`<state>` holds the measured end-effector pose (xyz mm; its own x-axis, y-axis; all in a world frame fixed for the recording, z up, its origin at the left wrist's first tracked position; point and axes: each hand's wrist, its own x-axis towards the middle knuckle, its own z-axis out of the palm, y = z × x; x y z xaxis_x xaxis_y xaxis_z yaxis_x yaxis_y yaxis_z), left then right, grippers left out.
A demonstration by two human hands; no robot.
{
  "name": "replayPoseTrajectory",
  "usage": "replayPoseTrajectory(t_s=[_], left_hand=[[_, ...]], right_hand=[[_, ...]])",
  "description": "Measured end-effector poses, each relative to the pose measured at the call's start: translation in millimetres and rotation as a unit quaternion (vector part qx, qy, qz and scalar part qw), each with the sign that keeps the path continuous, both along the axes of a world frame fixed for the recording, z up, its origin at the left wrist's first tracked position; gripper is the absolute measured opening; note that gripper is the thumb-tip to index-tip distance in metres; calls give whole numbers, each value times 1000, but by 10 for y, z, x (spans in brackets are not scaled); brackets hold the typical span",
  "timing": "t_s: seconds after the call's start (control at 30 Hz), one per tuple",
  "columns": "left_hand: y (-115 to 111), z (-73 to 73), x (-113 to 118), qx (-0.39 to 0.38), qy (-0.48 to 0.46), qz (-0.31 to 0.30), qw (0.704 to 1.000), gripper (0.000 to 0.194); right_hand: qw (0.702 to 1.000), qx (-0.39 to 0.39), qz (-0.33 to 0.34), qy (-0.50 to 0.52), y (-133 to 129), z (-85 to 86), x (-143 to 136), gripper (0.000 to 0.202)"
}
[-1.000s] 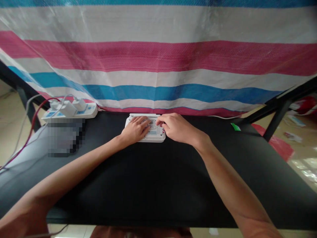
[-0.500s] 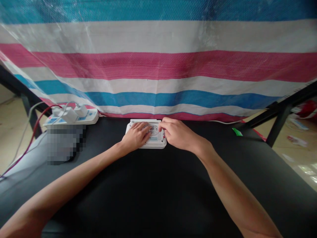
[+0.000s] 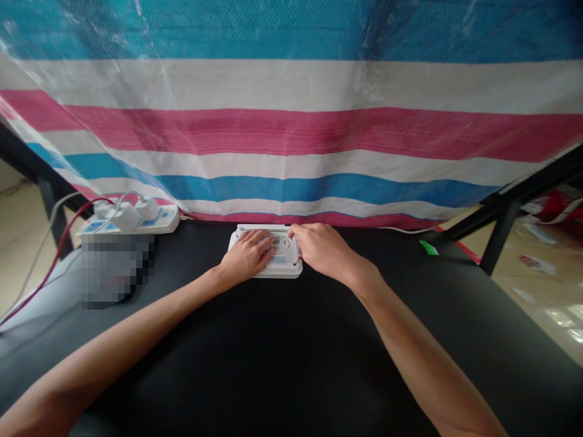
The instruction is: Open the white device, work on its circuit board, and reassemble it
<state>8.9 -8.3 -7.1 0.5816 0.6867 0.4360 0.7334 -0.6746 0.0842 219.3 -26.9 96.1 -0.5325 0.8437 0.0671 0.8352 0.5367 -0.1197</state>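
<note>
A white board with rows of small holes and thin wires (image 3: 285, 267) lies flat on the black table near its far edge. My left hand (image 3: 249, 254) rests on the board's left part, palm down with fingers spread. At the board's right edge is my right hand (image 3: 319, 247), its fingers curled together; what they hold, if anything, is too small to make out. A small red part shows on the board just beside the right fingers.
On the far left, a white power strip (image 3: 170, 220) carries plugs and cables, with a blurred dark object (image 3: 116, 273) in front of it. A green packet (image 3: 429, 247) lies at the right on the black table (image 3: 273, 364). Behind hangs a striped sheet (image 3: 282, 130).
The fingers of my right hand have pulled back from the middle of the board to its right edge. My left hand stays on the board. The view has shifted slightly.
</note>
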Motion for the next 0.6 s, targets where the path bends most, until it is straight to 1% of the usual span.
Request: replayPoseTrajectory(t_s=[0.1, 0.17, 0.23, 0.3, 0.37, 0.5, 0.6], left_hand=[[-1, 8, 4, -6, 0, -1, 1000, 31], [-1, 8, 6, -10, -2, -1, 1000, 31], [-1, 3, 6, -9, -6, -1, 1000, 32], [-2, -3, 4, -7, -6, -1, 1000, 34], [-4, -6, 1, -4, -4, -1, 1000, 34], [-10, 7, -3, -1, 0, -2, 1000, 35], [-14, 17, -2, 1, 6, -1, 1000, 36]], right_hand=[[999, 4, 43, 15, -24, 2, -15, 33], [999, 4, 51, 12, -38, 6, -23, 32], [999, 9, 31, 3, -34, 6, -28, 27], [1000, 6, -3, -6, -12, 1, -28, 26], [1000, -6, -9, 1, 13, -3, -24, 27], [999, -18, 41, 27, 13, 13, -7, 38], [998, -22, 52, 34, -11, 27, 0, 42]])
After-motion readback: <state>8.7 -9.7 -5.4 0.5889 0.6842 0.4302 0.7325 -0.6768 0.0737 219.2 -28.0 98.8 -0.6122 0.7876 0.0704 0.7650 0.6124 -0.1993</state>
